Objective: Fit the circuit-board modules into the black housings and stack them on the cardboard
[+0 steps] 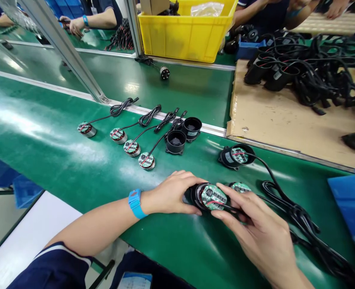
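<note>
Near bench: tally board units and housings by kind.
Loose board units: 4
Black housings, no board visible: 2
Housing with board inside: 1
Held housing with board unit: 1
Board unit partly behind right hand, housing unclear: 1
Total: 9

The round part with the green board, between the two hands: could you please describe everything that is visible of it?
The round part has a green circuit board on its face, carrying dark chips and small pale components. A red wire crosses the board's lower portion, and a black cable leads toward the right hand. The part is tilted above the green worktop, at the mouth of a black housing held by the left hand. Right-hand fingers grip its edge. Insertion depth is unclear.
</note>
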Demonstrator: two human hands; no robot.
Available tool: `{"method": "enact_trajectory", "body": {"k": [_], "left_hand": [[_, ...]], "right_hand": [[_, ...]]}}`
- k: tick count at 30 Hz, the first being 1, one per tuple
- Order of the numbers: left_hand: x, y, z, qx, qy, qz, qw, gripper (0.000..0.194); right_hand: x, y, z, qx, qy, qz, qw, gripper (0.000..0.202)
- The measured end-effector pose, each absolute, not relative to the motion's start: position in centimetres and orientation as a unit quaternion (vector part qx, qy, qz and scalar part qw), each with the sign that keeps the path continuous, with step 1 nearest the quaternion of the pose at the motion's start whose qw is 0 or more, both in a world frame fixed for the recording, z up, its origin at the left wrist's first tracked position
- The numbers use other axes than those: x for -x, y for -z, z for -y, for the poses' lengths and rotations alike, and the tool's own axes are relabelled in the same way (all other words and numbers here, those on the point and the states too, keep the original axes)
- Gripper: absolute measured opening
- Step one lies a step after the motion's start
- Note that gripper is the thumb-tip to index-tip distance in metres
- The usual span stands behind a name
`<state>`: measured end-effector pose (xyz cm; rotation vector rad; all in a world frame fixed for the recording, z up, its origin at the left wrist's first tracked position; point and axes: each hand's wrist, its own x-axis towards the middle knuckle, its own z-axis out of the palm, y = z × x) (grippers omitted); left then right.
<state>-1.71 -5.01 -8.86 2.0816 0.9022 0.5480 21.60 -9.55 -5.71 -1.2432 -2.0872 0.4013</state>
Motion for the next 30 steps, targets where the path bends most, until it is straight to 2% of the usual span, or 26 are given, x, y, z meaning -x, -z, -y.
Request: {"method": "enact_trajectory", "body": {"k": [7, 15, 22, 26, 28, 30], "left_hand": [[1.5, 9.0, 5.3, -0.821, -0.212, -0.369, 0.380, 0.072], [1.1, 9.3, 5.5, -0.812, -0.227, -0.378, 0.382, 0.070], [1.1, 9.5, 5.6, -0.813, -0.239, -0.374, 0.377, 0.065], [1.6, 8.7, 6.0, -0.823, -0.286, -0.372, 0.319, 0.059], [1.8, 7.3, 6.5, -0.833, -0.312, -0.370, 0.270, 0.058], [1.9, 5.3, 7.2, -0.846, -0.333, -0.359, 0.211, 0.057]], "right_hand": [[-22.0, 5.5, 9.6, 0.481, -0.144, 0.824, 0.264, 0.045], [-21.6, 4.8, 9.9, 0.485, -0.125, 0.835, 0.227, 0.045], [-21.9, 5.4, 10.1, 0.472, 0.018, 0.857, 0.205, 0.045], [-23.4, 5.9, 11.1, 0.450, 0.015, 0.864, 0.225, 0.052], [-24.5, 6.2, 11.9, 0.453, 0.019, 0.857, 0.246, 0.042], [-25.5, 6.2, 12.8, 0.464, 0.020, 0.845, 0.267, 0.022]]}}
